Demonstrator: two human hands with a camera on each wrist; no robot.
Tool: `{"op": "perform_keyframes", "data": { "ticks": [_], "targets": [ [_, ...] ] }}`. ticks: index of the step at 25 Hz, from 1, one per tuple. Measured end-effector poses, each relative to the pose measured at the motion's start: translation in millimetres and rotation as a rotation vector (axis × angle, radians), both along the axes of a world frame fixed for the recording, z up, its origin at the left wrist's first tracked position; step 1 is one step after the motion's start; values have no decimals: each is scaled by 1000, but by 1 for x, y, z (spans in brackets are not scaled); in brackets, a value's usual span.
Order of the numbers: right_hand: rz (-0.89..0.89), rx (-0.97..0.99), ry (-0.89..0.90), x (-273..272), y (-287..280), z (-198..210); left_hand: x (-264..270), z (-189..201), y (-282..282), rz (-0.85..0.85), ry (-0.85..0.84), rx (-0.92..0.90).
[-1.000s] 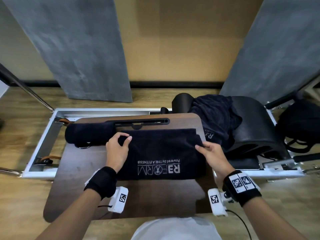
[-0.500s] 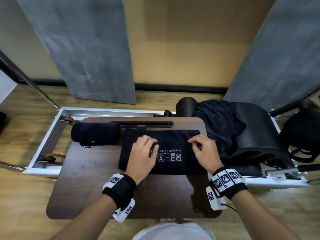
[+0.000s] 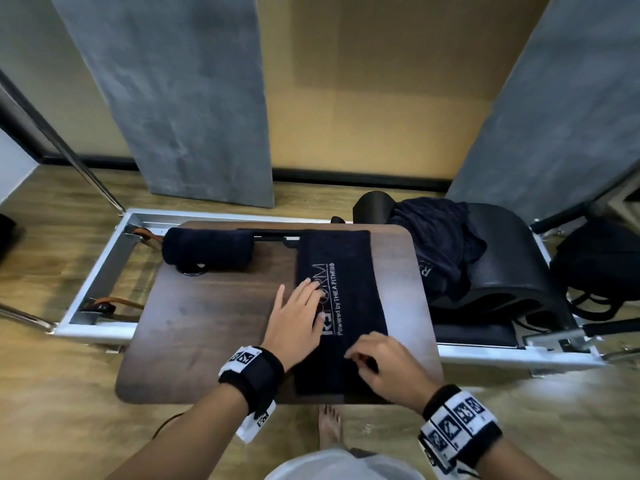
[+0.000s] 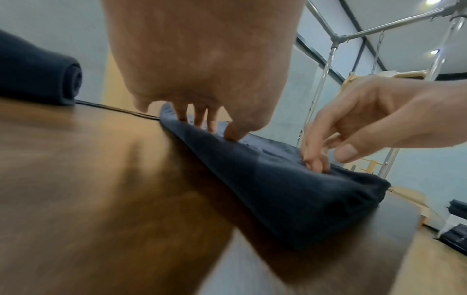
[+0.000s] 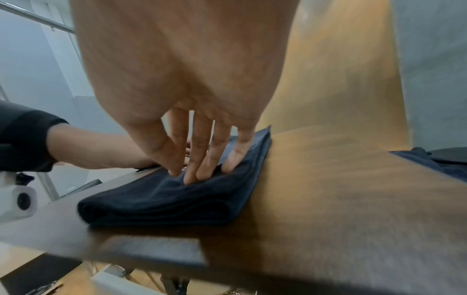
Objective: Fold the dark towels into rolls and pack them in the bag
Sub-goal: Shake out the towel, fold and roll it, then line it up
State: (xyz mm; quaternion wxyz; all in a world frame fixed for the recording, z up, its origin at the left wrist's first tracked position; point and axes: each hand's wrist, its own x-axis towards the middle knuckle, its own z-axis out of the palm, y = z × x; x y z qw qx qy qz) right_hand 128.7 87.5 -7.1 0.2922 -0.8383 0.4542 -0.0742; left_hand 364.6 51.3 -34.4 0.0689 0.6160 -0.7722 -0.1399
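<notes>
A folded dark towel (image 3: 346, 271) with white lettering lies lengthwise, pointing away from me, on the wooden board (image 3: 207, 334). My left hand (image 3: 301, 306) lies flat on the towel's left edge with straight fingers (image 4: 199, 119). My right hand (image 3: 374, 358) presses its bent fingertips (image 5: 192, 175) into the towel's near end (image 5: 164, 203); the thumb (image 4: 348, 153) stays off the cloth. A finished towel roll (image 3: 207, 249) lies at the board's far left. Unfolded dark towels (image 3: 436, 244) are heaped on a black barrel. A black bag (image 3: 602, 268) sits at the far right.
The board rests on a white metal reformer frame (image 3: 100, 268) with brown straps (image 3: 114, 303) inside. The black curved barrel (image 3: 509, 271) stands right of the board. Grey panels and a tan wall stand behind. My bare foot (image 3: 329, 427) is on the wooden floor.
The folded towel has been turned from lying crosswise to pointing away from me. My right hand came back to its near end; my left hand stayed flat on it.
</notes>
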Motion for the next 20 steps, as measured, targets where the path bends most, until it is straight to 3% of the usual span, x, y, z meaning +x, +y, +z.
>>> {"op": "perform_keyframes", "data": {
  "ticks": [3,7,10,14,18,20],
  "targets": [
    [39,-26,-6,11,25,-9,6,-7,30,-80,-23,66],
    [2,-150,86,16,45,-20,15,-14,77,-239,-25,-3],
    [-48,-171,97,18,56,-23,30,-20,102,-313,71,21],
    [-93,-181,67,20,62,-20,51,-18,112,-278,307,-44],
    [-164,-231,25,24,66,-17,57,-13,112,-267,284,-100],
    [-176,-267,38,27,70,-15,52,-13,109,-214,394,-113]
  ]
}}
